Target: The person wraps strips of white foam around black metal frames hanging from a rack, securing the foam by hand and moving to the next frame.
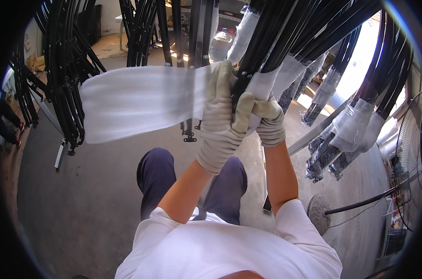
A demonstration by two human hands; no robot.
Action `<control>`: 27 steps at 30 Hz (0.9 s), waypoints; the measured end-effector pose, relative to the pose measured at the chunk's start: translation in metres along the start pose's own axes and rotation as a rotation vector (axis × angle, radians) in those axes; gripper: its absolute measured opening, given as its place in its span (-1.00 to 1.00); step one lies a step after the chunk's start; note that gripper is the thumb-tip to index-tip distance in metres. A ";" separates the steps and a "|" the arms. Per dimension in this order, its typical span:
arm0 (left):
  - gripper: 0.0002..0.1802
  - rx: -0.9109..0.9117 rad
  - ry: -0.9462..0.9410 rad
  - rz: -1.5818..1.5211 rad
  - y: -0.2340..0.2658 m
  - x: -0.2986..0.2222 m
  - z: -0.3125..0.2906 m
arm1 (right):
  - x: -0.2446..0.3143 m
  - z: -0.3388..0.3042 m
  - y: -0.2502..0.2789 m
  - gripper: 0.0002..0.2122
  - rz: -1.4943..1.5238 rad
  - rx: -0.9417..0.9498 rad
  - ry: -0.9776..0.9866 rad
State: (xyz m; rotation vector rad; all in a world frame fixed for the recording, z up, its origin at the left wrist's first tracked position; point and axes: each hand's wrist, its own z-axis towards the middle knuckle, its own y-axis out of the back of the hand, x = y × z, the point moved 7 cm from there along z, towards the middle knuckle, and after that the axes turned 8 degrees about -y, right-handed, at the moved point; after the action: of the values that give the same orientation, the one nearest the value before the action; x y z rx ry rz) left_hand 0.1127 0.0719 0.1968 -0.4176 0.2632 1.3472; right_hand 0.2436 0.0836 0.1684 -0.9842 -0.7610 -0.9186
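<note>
Both my hands wear cream knit gloves and are raised at a bundle of black metal bars (pixel 255 51). A strip of white foam sheet (pixel 136 102) runs around the lower part of the bars, and its loose end stretches far out to the left. My left hand (pixel 220 116) closes on the foam against the bars' left side, with its fingers pointing up. On the other side my right hand (pixel 269 120) curls around the foam-wrapped bars, its fingertips partly hidden. The two hands nearly touch.
More black bars (pixel 60 69) hang at the left. Bar bundles with clear plastic-wrapped ends (pixel 348 128) hang at the right. A fan (pixel 411 132) stands at the right edge, near a round base (pixel 320 211) on the floor. Another person's legs (pixel 8 118) show at far left.
</note>
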 end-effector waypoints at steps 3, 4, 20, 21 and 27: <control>-0.18 0.027 0.196 -0.527 -0.012 0.003 0.004 | -0.004 -0.008 0.009 -0.58 -0.005 -0.115 0.027; -0.17 0.061 0.054 -0.455 -0.012 0.001 0.011 | -0.008 -0.013 0.022 -0.59 -0.104 -0.258 0.058; -0.26 0.280 0.499 -0.808 -0.019 0.020 0.028 | 0.059 0.023 -0.044 -0.70 -0.997 -0.025 0.283; -0.26 0.257 0.443 -0.931 -0.020 0.018 0.031 | 0.063 0.029 -0.040 -0.72 -1.071 0.035 0.294; -0.27 0.351 0.503 -0.860 -0.016 0.024 0.026 | 0.069 0.058 -0.043 -0.74 -1.298 0.245 0.328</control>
State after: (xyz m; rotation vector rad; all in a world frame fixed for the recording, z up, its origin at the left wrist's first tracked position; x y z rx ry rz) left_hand 0.1315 0.1019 0.2128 -0.4884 0.6396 0.3265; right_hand 0.2269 0.1059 0.2643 0.0115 -1.1898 -1.9658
